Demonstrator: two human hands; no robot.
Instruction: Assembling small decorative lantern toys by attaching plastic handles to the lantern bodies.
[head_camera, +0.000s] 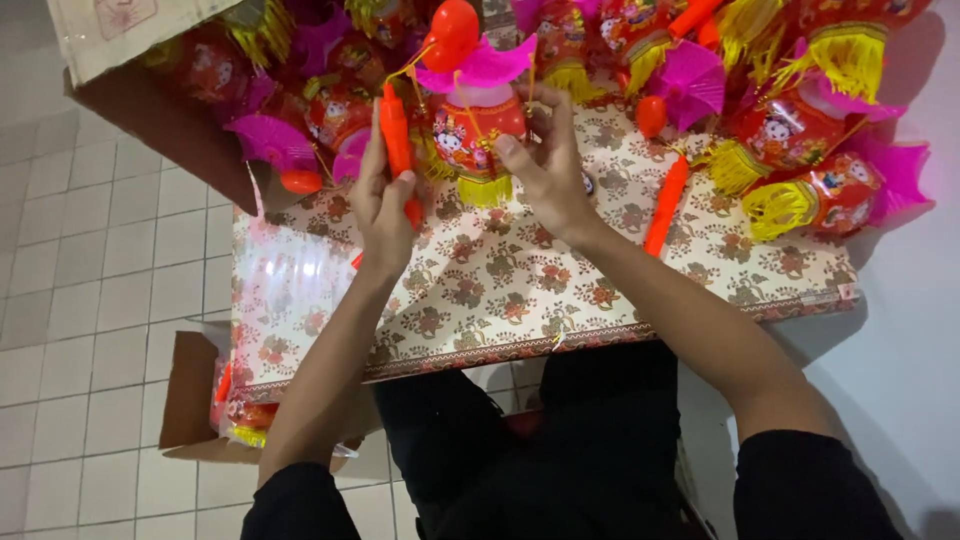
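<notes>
My left hand (383, 205) grips an orange plastic stick handle (397, 140) upright above the table. My right hand (545, 160) holds a small red toy lantern (470, 128) with a pink fan-shaped top (483, 66) and a yellow fringe (485, 190) at its base. A thin gold string runs from the stick's top to the lantern. Both hands are close together over the far part of a table covered in a floral cloth (500, 280).
Many similar red lanterns with pink tops and yellow fringes (800, 130) are piled along the table's far side. A loose orange stick (665, 205) lies right of my right hand. A cardboard box (195, 395) with more lanterns stands on the tiled floor at the left.
</notes>
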